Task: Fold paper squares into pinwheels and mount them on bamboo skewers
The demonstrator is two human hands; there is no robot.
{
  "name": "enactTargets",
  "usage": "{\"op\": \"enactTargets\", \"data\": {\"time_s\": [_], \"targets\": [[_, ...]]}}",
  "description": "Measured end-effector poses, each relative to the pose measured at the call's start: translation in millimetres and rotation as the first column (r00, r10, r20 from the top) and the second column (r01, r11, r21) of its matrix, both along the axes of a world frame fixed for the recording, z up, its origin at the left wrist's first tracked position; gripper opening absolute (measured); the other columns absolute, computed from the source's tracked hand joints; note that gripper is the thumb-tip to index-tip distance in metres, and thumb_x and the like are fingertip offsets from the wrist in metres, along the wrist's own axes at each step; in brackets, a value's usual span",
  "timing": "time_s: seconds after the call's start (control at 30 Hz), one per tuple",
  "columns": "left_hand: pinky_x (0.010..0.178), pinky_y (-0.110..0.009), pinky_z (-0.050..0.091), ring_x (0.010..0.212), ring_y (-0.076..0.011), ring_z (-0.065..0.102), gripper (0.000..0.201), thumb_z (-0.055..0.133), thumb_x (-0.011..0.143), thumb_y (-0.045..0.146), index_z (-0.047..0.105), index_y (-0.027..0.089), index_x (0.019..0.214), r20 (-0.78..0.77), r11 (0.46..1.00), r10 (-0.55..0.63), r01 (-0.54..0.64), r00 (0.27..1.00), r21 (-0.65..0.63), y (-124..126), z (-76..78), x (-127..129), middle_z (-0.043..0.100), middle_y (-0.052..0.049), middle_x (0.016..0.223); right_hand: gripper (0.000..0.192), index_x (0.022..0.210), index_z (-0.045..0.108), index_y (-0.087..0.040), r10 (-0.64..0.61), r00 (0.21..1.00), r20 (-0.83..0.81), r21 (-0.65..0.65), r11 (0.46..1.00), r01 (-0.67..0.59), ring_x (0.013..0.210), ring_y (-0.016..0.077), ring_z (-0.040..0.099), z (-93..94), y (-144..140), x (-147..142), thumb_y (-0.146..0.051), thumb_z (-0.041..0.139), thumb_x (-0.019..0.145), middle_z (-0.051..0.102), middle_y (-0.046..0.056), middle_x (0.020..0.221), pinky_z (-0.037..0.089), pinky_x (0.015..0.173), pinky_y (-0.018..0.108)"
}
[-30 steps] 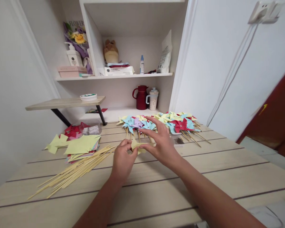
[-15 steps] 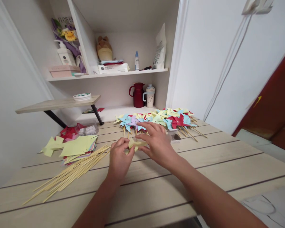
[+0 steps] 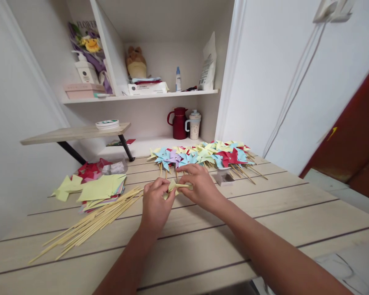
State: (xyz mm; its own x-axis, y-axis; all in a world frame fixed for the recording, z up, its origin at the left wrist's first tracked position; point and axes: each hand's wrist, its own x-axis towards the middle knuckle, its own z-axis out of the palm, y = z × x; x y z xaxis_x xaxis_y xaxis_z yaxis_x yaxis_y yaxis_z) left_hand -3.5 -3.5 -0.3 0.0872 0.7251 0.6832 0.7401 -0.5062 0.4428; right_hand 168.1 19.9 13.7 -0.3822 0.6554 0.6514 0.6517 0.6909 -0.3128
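Many finished pinwheels (image 3: 203, 155) lie done; both hands' fingers (image 3: 184, 170) pinch a half-folded yellow paper (image 3: 176, 187); paper squares (image 3: 103, 188) and skewers (image 3: 92, 223) remain.

Single head view, looking forward-down, close over table (image 3: 264, 213).

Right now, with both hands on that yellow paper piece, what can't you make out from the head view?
- Yellow paper piece: its folds, mostly covered by the left hand and right hand.
- Small box: contents too small to tell.
- Finished pinwheels: overlapping, so no count.
- Shelf labels, such as the pump bottle: too small to read.
- Table: near edge cut off by the frame.
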Motion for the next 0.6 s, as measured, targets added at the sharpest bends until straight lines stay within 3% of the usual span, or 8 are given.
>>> {"op": "enactTargets", "data": {"time_s": [0.27,0.4,0.43,0.5,0.6], "targets": [[0.087,-0.038,0.039,0.084,-0.0207,0.061,0.016,0.061,0.082,0.021,0.071,0.022,0.070,0.015,0.999,-0.028,0.029,0.999,-0.044,0.7,-1.0,1.7,0.068,-0.003,0.082,0.010,0.069,0.069,-0.023,0.043,0.997,-0.067,-0.056,0.997,-0.047,0.111,0.0270,0.057,-2.5,0.9,-1.2,-0.016,0.072,0.076,0.069,0.005,0.117,0.038,0.097,0.048],[0.089,-0.038,0.042,0.088,-0.0220,0.062,0.012,0.062,0.082,0.024,0.071,0.022,0.073,0.138,0.992,-0.047,0.063,0.989,-0.114,2.0,2.5,1.5,0.069,-0.004,0.087,0.010,0.064,0.067,-0.020,0.060,0.959,-0.277,-0.220,0.968,-0.124,0.102,0.0246,0.061,-1.5,1.0,-5.7,-0.018,0.072,0.072,0.072,0.006,0.102,0.041,0.094,0.043],[0.091,-0.038,0.042,0.091,-0.0226,0.062,0.011,0.063,0.082,0.027,0.073,0.022,0.080,0.203,0.989,-0.052,0.078,0.978,-0.125,2.3,4.1,0.5,0.069,-0.005,0.092,0.008,0.065,0.067,-0.020,0.052,0.933,-0.357,-0.297,0.940,-0.166,0.097,0.0236,0.062,-0.7,0.7,-6.8,-0.019,0.072,0.072,0.072,0.006,0.098,0.044,0.090,0.040],[0.094,-0.038,0.043,0.101,-0.0238,0.061,0.023,0.064,0.084,0.036,0.072,0.023,0.102,0.374,0.986,-0.045,0.102,0.926,-0.132,2.9,6.9,-2.5,0.067,-0.007,0.105,0.004,0.071,0.070,-0.018,-0.014,0.853,-0.522,-0.480,0.831,-0.281,0.082,0.0207,0.064,1.3,-0.1,-8.3,-0.022,0.071,0.071,0.072,0.005,0.086,0.047,0.077,0.034],[0.099,-0.038,0.042,0.116,-0.0248,0.057,0.054,0.060,0.087,0.052,0.055,0.026,0.134,0.656,0.977,-0.003,0.143,0.755,-0.160,3.3,8.2,-7.1,0.060,-0.011,0.125,0.016,0.079,0.073,-0.015,-0.160,0.701,-0.696,-0.615,0.636,-0.466,0.060,0.0149,0.058,4.6,-1.3,-8.7,-0.027,0.075,0.069,0.069,0.003,0.071,0.042,0.060,0.029]]}}
